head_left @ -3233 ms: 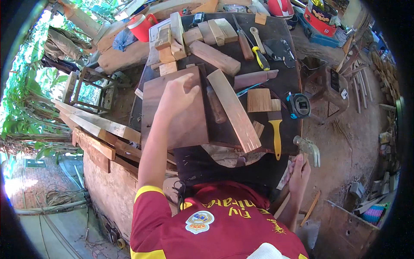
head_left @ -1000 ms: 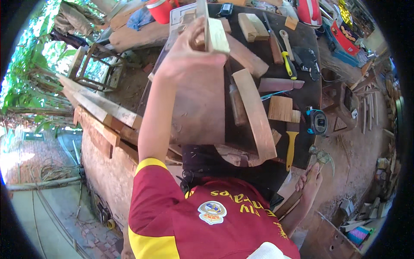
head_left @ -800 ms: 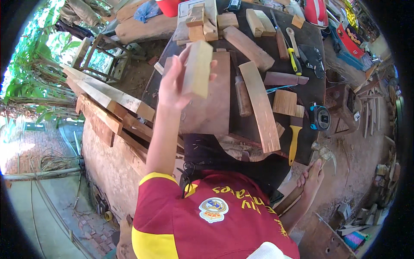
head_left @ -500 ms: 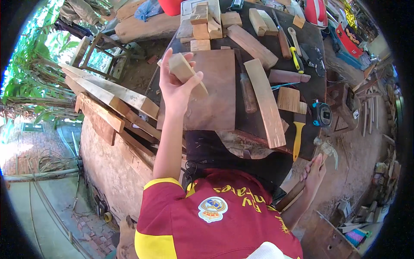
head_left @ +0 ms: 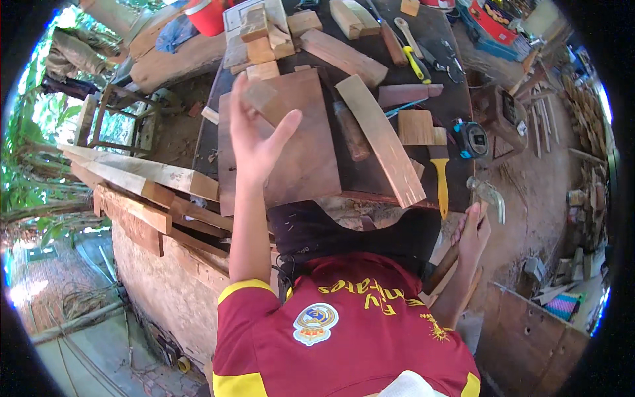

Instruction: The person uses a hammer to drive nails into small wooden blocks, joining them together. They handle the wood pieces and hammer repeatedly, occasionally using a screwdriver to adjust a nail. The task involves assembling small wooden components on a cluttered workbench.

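Note:
My left hand [head_left: 254,142] is over the brown flat board [head_left: 307,155], thumb and fingers spread apart. A small pale wooden block [head_left: 264,100] shows just beyond the palm, between thumb and fingers; the thumb stands off it. Whether the fingertips touch the block, or whether it rests on the board, I cannot tell. Low on the right, beside the table, my right hand [head_left: 471,235] is wrapped round the handle of a claw hammer [head_left: 489,196], gripping it close below the metal head.
On the dark table are a long wooden piece [head_left: 380,139], a chisel [head_left: 352,129], a yellow-handled brush [head_left: 442,185], a tape measure [head_left: 471,139] and a pile of wood blocks [head_left: 261,40]. Long timbers [head_left: 142,173] lean at the left. A red bucket [head_left: 205,16] stands at the far left.
The left hand has opened from its grip on the wooden block, its thumb now away from it. The right hand still holds the hammer. The whole view has shifted.

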A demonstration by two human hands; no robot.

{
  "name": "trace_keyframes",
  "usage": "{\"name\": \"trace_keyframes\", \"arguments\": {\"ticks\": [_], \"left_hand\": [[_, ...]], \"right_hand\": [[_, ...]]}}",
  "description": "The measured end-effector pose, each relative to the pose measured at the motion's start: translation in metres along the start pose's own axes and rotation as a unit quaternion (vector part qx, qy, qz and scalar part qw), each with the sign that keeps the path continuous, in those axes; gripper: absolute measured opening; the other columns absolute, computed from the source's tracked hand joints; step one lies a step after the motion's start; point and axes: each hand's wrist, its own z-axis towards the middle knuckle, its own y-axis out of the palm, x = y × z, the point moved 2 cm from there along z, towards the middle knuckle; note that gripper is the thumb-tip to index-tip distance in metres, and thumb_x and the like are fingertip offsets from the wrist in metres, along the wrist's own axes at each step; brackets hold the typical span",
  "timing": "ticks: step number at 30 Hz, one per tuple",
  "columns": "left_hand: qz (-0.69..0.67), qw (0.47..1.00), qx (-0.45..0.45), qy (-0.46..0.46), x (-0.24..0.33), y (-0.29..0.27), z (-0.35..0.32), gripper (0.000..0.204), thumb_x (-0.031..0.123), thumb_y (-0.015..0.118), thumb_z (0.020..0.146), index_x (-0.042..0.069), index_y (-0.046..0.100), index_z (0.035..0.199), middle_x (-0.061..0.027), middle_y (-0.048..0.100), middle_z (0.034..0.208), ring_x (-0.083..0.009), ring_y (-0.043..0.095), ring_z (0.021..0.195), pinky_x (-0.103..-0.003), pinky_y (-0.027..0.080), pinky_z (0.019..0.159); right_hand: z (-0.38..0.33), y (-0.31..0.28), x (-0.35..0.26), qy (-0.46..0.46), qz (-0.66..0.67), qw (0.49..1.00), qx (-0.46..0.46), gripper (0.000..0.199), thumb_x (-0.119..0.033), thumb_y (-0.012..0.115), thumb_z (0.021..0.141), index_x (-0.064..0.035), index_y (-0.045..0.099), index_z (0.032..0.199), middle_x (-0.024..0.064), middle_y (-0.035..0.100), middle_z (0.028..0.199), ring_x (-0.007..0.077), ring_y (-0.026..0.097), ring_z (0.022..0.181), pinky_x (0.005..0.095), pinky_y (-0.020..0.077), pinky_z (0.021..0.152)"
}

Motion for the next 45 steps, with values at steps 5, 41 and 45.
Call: {"name": "trace_keyframes", "arguments": {"ticks": [5,41,45], "left_hand": [[0.034,0.992,0.016,0.117,0.061,0.016,-0.071,0.09,0.024,0.082,0.069,-0.001,0.038,0.144,-0.0146,0.051,0.136,-0.0259,0.058,0.112,-0.036,0.043,0.099],[-0.368,0.929,0.016,-0.042,0.08,-0.13,-0.162,0.038,-0.003,0.062,0.07,0.005,0.041,0.101,-0.0089,0.054,0.064,-0.0229,0.054,0.055,-0.04,0.049,0.057],[-0.266,0.961,0.076,-0.028,0.077,-0.15,-0.174,0.036,-0.003,0.062,0.069,0.005,0.041,0.098,-0.0074,0.05,0.06,-0.0196,0.05,0.05,-0.037,0.047,0.053]], "right_hand": [[-0.03,-0.001,-0.019,-0.049,0.081,0.996,-0.003,0.029,-0.03,0.06,0.099,-0.0025,0.056,0.106,-0.0001,0.052,0.069,0.0079,0.047,0.051,0.0234,0.0369,0.047],[0.016,0.036,-0.047,-0.138,-0.448,0.882,-0.045,0.029,-0.028,0.071,0.091,-0.0011,0.065,0.102,0.0104,0.066,0.088,0.02,0.061,0.079,0.0323,0.0492,0.073],[0.014,0.023,-0.098,-0.226,-0.399,0.884,0.094,0.023,-0.024,0.067,0.096,-0.0026,0.066,0.103,0.0038,0.064,0.084,0.0116,0.058,0.07,0.0276,0.0477,0.065]]}}
